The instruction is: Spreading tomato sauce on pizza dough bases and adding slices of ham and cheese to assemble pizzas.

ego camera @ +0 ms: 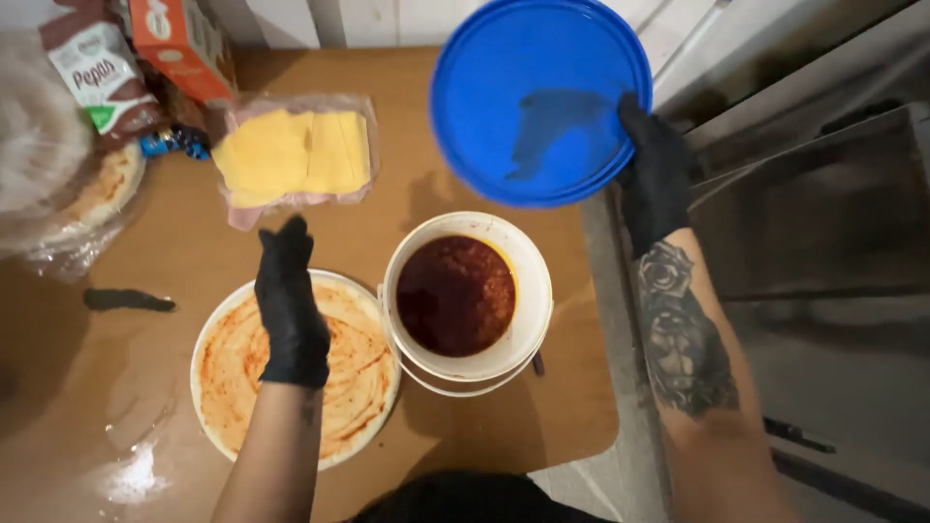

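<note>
Overhead view of a brown work table [174,242], smooth and matt, with a rounded near corner and a dusting of white powder at its lower left. On it lies a round pizza base [232,387], pale at the rim and smeared with thin orange-red sauce in circular strokes; part of its surface is covered by the forearm above it. Just beside it on the right, touching or nearly so, stands a white plastic bucket [528,281] with a wire handle, holding dark red, grainy sauce [455,295]. The blue lid [533,97], a round glossy plastic disc with a raised rim, is held tilted in the air above and behind the bucket, well clear of it. The right hand [654,179], in a black glove, grips the lid's right edge, thumb over the top face and fingers hidden beneath; the tattooed forearm extends toward the lower frame edge. The left hand [289,305], also black-gloved, hovers over the pizza base with fingers straight and close together, pointing away, holding nothing. Behind it lies a clear packet of yellow cheese slices [291,155] over pink sliced meat. At upper left, bagged pizza bases [58,184], a brown pouch [97,73] and an orange carton [184,44] are cut off by the frame. A dark smear [126,300] marks the table.
</note>
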